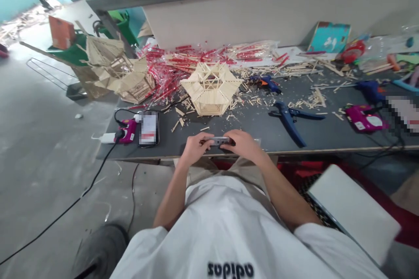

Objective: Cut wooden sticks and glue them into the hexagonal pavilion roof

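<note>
Close to the table's front edge, my left hand (196, 146) and my right hand (241, 141) grip a small grey bar-shaped object (218, 141) from its two ends. The fingers of both hands are closed on it; its exact kind is too small to make out. Just beyond them stands a pale wooden model (211, 91) built of thin sticks, apart from my hands. A blue cutter with spread handles (290, 122) lies to the right. On the left, a phone (149, 128) rests by a magenta power socket (128, 131).
Red-tipped sticks in plastic wrap (163, 67) are heaped at the back. A second stick model (126, 76) stands far left. Blue glue guns (270, 83) and another magenta socket (365, 118) lie rightward. A black cable (88, 189) crosses the floor beside a stool (101, 250).
</note>
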`<state>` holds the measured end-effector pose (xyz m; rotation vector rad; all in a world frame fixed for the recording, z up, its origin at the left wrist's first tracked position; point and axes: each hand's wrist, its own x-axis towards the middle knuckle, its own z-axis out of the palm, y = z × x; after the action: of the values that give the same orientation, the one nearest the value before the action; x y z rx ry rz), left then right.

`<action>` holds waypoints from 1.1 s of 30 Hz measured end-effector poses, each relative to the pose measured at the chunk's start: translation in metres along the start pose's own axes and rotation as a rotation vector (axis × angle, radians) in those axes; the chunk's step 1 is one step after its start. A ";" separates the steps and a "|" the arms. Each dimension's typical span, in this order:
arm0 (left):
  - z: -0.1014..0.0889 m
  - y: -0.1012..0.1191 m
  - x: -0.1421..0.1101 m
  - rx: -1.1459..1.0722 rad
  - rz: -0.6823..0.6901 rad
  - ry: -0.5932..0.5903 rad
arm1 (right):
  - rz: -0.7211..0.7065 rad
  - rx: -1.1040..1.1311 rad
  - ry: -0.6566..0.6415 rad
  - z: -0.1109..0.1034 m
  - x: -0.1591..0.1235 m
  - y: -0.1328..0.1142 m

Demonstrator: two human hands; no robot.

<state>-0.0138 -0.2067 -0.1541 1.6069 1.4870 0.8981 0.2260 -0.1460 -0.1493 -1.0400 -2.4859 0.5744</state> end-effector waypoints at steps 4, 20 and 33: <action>-0.032 -0.002 0.018 0.137 0.037 0.134 | -0.022 -0.038 0.141 0.010 -0.001 0.013; -0.104 -0.024 0.104 0.947 -0.048 0.202 | 0.012 -0.003 0.274 0.010 -0.007 0.012; -0.087 -0.032 0.102 0.805 0.223 0.340 | 0.490 -0.099 0.214 -0.062 0.084 0.081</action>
<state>-0.0973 -0.0977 -0.1413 2.3112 2.1077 0.7522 0.2484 -0.0186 -0.1222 -1.6735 -2.0926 0.4477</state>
